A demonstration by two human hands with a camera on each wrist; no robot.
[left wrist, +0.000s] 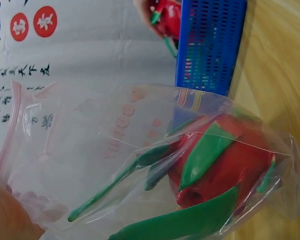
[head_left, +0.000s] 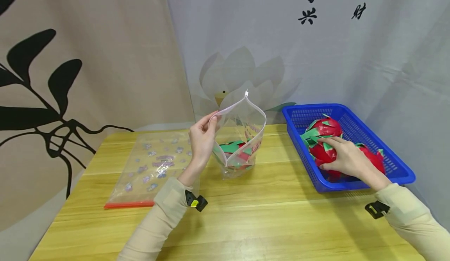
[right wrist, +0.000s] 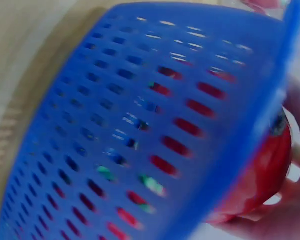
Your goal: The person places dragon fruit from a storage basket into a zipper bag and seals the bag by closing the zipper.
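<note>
My left hand [head_left: 202, 140] pinches the rim of a clear zip bag [head_left: 263, 123], whose mouth gapes. Inside the bag lies a red dragon fruit with green leaf scales [left wrist: 210, 170], low down near the bottom. Over at the right, my right hand [head_left: 346, 157] reaches into a blue perforated basket [head_left: 313, 106]. Its fingers and thumb curl round a dragon fruit [head_left: 321, 153]; the right wrist view shows this red fruit [right wrist: 262, 175] just past the basket wall. Another dragon fruit [head_left: 331, 127] sits behind it, and one more [head_left: 376, 160] is partly hidden by the hand.
A flat clear bag with flower prints [head_left: 140, 175] and a red edge strip lies on the wooden table [head_left: 246, 222] at the left. Behind the table hangs a printed cloth [head_left: 232, 26]. The basket stands close to the cloth.
</note>
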